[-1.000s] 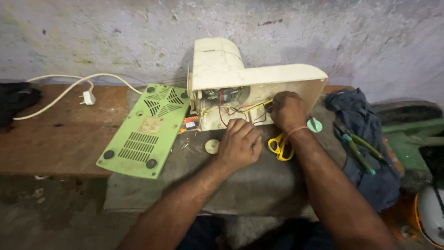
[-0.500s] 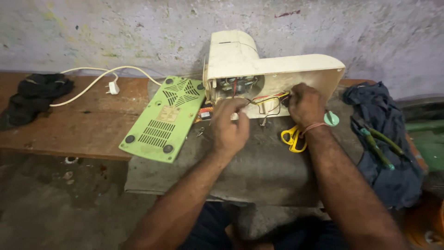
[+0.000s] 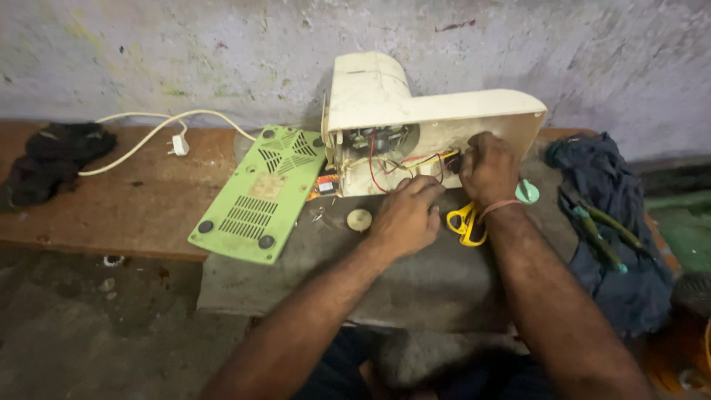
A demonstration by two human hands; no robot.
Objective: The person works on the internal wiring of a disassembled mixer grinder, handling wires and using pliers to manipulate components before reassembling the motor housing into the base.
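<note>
A cream plastic appliance housing (image 3: 415, 111) lies on its side on a grey cloth (image 3: 415, 281), its open underside facing me with red and yellow wires (image 3: 392, 164) showing. My right hand (image 3: 487, 167) reaches into the opening at the right, fingers curled around something among the wires. My left hand (image 3: 406, 216) rests at the lower edge of the opening, fingertips on the wiring. What either hand grips is hidden.
A green vented bottom cover (image 3: 261, 194) leans beside the housing. A small cream round cap (image 3: 359, 219) and yellow-handled scissors (image 3: 465, 222) lie on the cloth. White cord with plug (image 3: 176, 144), black cloth (image 3: 52, 159), blue rag with green-handled pliers (image 3: 603, 230) on the wooden bench (image 3: 111, 215).
The view has shifted, so the housing sits further right and nearer. My left hand has gone from the cloth up to the opening's lower edge. My right hand stays inside the housing.
</note>
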